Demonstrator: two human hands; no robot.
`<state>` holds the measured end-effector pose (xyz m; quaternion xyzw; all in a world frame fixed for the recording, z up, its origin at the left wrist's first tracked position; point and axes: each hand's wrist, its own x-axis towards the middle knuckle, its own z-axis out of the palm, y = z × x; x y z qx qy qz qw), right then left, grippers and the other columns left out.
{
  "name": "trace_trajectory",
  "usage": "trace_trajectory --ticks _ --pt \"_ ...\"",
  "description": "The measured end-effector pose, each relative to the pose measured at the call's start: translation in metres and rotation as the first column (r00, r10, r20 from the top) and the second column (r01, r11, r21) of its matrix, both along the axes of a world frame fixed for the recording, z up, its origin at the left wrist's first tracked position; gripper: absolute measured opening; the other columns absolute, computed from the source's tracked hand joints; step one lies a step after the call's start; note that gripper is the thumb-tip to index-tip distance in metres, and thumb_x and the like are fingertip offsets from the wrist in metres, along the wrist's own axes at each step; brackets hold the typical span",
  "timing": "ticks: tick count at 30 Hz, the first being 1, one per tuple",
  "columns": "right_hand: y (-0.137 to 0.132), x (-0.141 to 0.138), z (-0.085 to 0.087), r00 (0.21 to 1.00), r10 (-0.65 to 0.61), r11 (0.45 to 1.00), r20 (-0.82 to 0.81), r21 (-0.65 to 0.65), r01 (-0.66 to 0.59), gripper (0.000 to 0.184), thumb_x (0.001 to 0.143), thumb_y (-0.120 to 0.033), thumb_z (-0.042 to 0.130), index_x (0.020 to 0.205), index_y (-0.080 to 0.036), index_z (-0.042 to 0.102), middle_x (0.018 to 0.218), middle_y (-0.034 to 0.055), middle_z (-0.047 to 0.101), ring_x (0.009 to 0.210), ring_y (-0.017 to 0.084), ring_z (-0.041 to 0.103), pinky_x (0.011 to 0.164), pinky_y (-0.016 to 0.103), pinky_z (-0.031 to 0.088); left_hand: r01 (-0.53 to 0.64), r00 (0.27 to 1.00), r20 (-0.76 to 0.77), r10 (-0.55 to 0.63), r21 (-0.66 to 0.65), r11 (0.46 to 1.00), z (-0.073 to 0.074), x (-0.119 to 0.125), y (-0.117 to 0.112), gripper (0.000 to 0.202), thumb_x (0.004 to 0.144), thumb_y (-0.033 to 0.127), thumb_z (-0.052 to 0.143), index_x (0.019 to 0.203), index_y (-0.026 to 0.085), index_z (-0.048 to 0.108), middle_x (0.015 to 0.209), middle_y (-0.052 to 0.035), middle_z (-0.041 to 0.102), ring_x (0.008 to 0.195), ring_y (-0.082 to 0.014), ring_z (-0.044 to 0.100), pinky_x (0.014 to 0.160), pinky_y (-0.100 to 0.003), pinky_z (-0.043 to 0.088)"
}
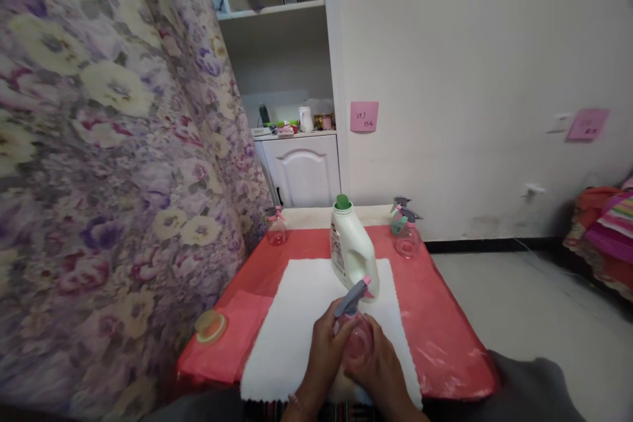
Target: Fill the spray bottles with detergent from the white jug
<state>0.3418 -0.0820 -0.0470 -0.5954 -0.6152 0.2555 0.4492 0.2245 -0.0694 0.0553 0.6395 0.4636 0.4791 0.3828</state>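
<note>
Both my hands wrap a small clear pink spray bottle (357, 336) with a grey and pink trigger head, held over a white towel (297, 323) at the table's near edge. My left hand (321, 356) grips its left side near the neck. My right hand (383, 362) cups its right side. Just beyond the bottle stands a white detergent jug (352, 249) with a green cap, upright on the towel.
The table carries a red plastic cover (445, 316). A pink spray bottle (275, 227) stands at the far left, others (406, 232) at the far right. A folded pink cloth (232, 336) and an orange lid (211, 326) lie at left. A floral curtain (99, 178) hangs along the left.
</note>
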Motion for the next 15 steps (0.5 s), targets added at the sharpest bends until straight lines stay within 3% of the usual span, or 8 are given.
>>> trace_trajectory --ticks 4,7,11,15 --pt "0.000 0.005 0.008 0.999 0.020 0.997 -0.036 -0.079 -0.023 0.086 0.052 -0.015 0.067 0.132 -0.025 0.040 0.124 0.0090 0.062 0.110 0.034 0.061 0.092 0.047 0.049 0.020 0.999 0.044 -0.019 -0.037 0.999 -0.003 -0.003 0.002 0.030 0.083 0.033 0.063 0.109 0.020 0.065 0.101 -0.0068 0.073 0.099 -0.0246 0.065 0.091 -0.036 0.049" --pt "0.001 0.008 0.010 0.981 0.080 0.996 -0.178 -0.022 -0.085 0.086 0.050 -0.013 0.067 0.131 -0.027 0.041 0.128 0.0065 0.060 0.116 0.031 0.058 0.097 0.045 0.048 0.020 0.998 0.065 -0.017 -0.052 0.998 0.002 -0.003 0.002 0.030 0.082 0.033 0.065 0.109 0.021 0.066 0.106 -0.0076 0.072 0.101 -0.0250 0.065 0.090 -0.036 0.049" --pt "0.001 0.012 0.021 0.883 0.204 0.979 -0.424 0.099 -0.178 0.085 0.052 -0.015 0.072 0.132 -0.026 0.044 0.129 0.0060 0.058 0.121 0.028 0.055 0.102 0.040 0.045 0.017 0.996 0.089 -0.013 -0.041 0.999 0.018 0.000 0.000 0.031 0.081 0.033 0.066 0.109 0.020 0.066 0.108 -0.0080 0.073 0.103 -0.0253 0.065 0.092 -0.036 0.050" --pt "0.000 0.018 0.031 0.771 0.302 0.953 -0.561 0.169 -0.250 0.088 0.052 -0.018 0.077 0.133 -0.026 0.045 0.130 0.0079 0.057 0.124 0.029 0.052 0.106 0.043 0.041 0.015 0.991 0.131 -0.011 -0.033 0.999 0.036 0.003 -0.004 0.030 0.080 0.033 0.067 0.107 0.019 0.067 0.107 -0.0085 0.074 0.101 -0.0250 0.066 0.091 -0.036 0.051"
